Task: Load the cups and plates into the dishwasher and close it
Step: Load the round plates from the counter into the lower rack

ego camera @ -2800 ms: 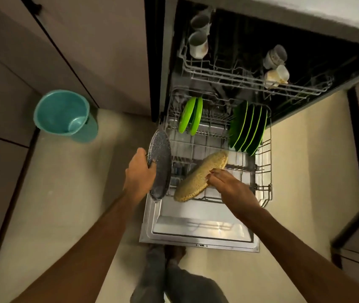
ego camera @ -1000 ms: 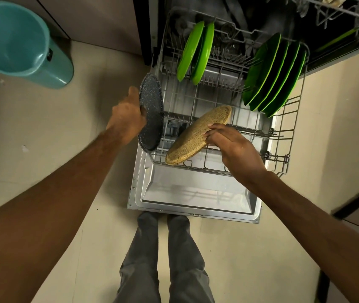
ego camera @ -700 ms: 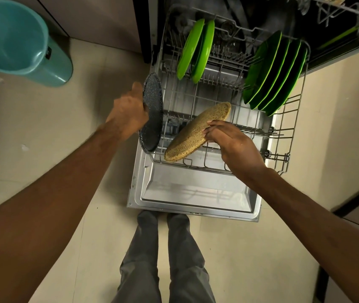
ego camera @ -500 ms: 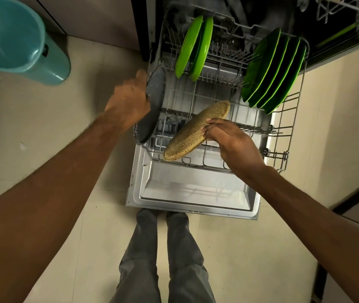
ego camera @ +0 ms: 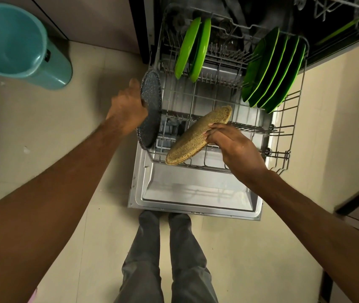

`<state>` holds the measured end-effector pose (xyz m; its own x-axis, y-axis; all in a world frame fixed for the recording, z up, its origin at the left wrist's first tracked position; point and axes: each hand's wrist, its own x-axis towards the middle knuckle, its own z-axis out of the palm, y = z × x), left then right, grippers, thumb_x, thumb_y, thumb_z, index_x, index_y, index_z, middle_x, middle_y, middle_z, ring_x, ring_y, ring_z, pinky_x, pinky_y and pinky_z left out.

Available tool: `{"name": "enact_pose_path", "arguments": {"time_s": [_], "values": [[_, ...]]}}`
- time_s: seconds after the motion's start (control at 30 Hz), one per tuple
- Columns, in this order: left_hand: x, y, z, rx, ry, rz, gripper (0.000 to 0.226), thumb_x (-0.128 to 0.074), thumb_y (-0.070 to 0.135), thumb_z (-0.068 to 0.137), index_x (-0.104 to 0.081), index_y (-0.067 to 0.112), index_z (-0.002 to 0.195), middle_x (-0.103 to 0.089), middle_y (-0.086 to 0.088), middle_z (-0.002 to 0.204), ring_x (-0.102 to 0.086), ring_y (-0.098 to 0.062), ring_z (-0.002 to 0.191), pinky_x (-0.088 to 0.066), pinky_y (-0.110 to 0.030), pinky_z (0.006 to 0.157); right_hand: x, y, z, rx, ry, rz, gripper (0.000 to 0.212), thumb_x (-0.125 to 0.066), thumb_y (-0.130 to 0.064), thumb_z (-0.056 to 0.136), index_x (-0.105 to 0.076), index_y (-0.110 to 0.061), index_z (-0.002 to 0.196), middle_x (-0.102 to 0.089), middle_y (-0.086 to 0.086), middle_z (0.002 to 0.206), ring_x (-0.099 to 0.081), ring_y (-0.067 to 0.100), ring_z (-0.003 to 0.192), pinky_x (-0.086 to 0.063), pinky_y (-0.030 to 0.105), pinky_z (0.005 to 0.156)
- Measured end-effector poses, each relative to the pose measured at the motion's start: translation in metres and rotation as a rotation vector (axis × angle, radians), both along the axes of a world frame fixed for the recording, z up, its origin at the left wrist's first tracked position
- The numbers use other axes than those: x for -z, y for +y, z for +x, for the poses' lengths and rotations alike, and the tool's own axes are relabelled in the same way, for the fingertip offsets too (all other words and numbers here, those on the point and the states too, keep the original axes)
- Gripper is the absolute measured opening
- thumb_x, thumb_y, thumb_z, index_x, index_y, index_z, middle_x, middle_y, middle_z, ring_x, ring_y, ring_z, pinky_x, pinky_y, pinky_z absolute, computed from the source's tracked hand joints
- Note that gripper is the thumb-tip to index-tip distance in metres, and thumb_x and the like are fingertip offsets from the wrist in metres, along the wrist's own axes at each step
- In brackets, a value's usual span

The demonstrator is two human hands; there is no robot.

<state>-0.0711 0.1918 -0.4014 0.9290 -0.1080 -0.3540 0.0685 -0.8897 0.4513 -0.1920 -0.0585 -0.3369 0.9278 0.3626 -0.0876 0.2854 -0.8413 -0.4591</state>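
- Plates: six green plates (ego camera: 270, 71) already racked in lower rack (ego camera: 288, 119)
- left hand (ego camera: 128, 112) gripped grey plate (ego camera: 150, 110); right hand (ego camera: 233, 145) gripped tan plate (ego camera: 198, 136); neither slotted
- door (ego camera: 196, 193) not yet closed

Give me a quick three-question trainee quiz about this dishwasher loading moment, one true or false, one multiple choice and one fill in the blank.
1. True or false: the left hand holds the dark speckled round plate on edge at the left side of the wire lower rack.
2. The right hand grips which item? A) a bright green plate B) the tan speckled round plate C) a white cup
3. Fill in: the group of bright green plates at the rack's back right numbers ____.

Key: 1 true; 2 B; 3 four.
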Motion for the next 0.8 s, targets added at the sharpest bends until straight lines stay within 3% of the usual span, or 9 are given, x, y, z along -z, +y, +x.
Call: {"name": "enact_pose_path", "arguments": {"time_s": [0.07, 0.17, 0.27, 0.43, 0.53, 0.63, 0.8], "values": [[0.002, 0.0, 0.0, -0.006, -0.001, -0.006, 0.038, -0.051, 0.016, 0.095, -0.037, 0.005, 0.128, -0.034, 0.006, 0.068, -0.035, -0.01, 0.056, -0.031, -0.023, 0.051, 0.0, 0.0, 0.0, 0.002, -0.001, -0.001, 0.026, -0.055, 0.014, 0.083, -0.066, -0.002, 0.1, -0.067, 0.015, 0.111, -0.059, 0.032, 0.116, -0.057, 0.042, 0.084], [0.004, 0.002, -0.002, 0.035, 0.058, -0.001, 0.038, -0.048, 0.016, 0.096, -0.034, 0.006, 0.13, -0.044, -0.004, 0.084, -0.042, -0.017, 0.066, -0.037, -0.032, 0.063, 0.0, 0.0, 0.001, 0.002, -0.015, 0.003, 0.026, -0.054, 0.014, 0.083, -0.066, -0.001, 0.1, -0.068, 0.016, 0.11, -0.059, 0.032, 0.115, -0.057, 0.044, 0.084], [0.008, 0.001, -0.009, 0.057, 0.117, -0.027, 0.037, -0.045, 0.017, 0.097, -0.031, 0.004, 0.129, -0.048, -0.009, 0.09, -0.05, -0.026, 0.074, -0.04, -0.034, 0.065, 0.0, 0.001, 0.002, 0.001, -0.012, 0.005, 0.03, -0.055, 0.017, 0.081, -0.066, -0.001, 0.102, -0.067, 0.016, 0.111, -0.059, 0.033, 0.115, -0.057, 0.045, 0.083], [0.014, -0.008, -0.018, 0.01, 0.133, -0.058, 0.031, -0.049, 0.014, 0.096, -0.034, 0.003, 0.121, -0.053, -0.01, 0.09, -0.052, -0.023, 0.072, -0.038, -0.027, 0.052, 0.002, 0.001, 0.007, 0.013, -0.029, 0.015, 0.032, -0.053, 0.018, 0.08, -0.066, -0.001, 0.102, -0.067, 0.015, 0.111, -0.058, 0.033, 0.118, -0.056, 0.046, 0.084], [0.017, -0.006, -0.021, -0.026, 0.142, -0.098, 0.028, -0.047, 0.016, 0.097, -0.035, 0.004, 0.119, -0.054, -0.01, 0.088, -0.051, -0.018, 0.068, -0.035, -0.021, 0.047, 0.002, 0.002, 0.009, 0.008, -0.037, 0.023, 0.031, -0.043, 0.009, 0.085, -0.065, -0.002, 0.103, -0.067, 0.015, 0.113, -0.057, 0.032, 0.119, -0.056, 0.046, 0.085], [0.018, -0.004, -0.021, -0.044, 0.17, -0.148, 0.025, -0.05, 0.019, 0.097, -0.037, 0.01, 0.117, -0.053, -0.005, 0.091, -0.048, -0.009, 0.065, -0.036, -0.017, 0.045, 0.004, 0.006, 0.015, -0.021, -0.035, 0.023, 0.031, -0.054, 0.017, 0.08, -0.065, -0.002, 0.101, -0.067, 0.016, 0.111, -0.058, 0.033, 0.118, -0.056, 0.046, 0.086], [0.015, 0.0, -0.023, -0.076, 0.169, -0.169, 0.027, -0.052, 0.038, 0.095, -0.04, 0.016, 0.106, -0.051, 0.003, 0.084, -0.051, -0.011, 0.069, -0.045, -0.031, 0.058, 0.005, 0.016, 0.027, -0.086, -0.018, 0.023, 0.027, -0.057, 0.013, 0.081, -0.065, -0.004, 0.1, -0.067, 0.016, 0.111, -0.058, 0.032, 0.118, -0.057, 0.047, 0.084]]}}
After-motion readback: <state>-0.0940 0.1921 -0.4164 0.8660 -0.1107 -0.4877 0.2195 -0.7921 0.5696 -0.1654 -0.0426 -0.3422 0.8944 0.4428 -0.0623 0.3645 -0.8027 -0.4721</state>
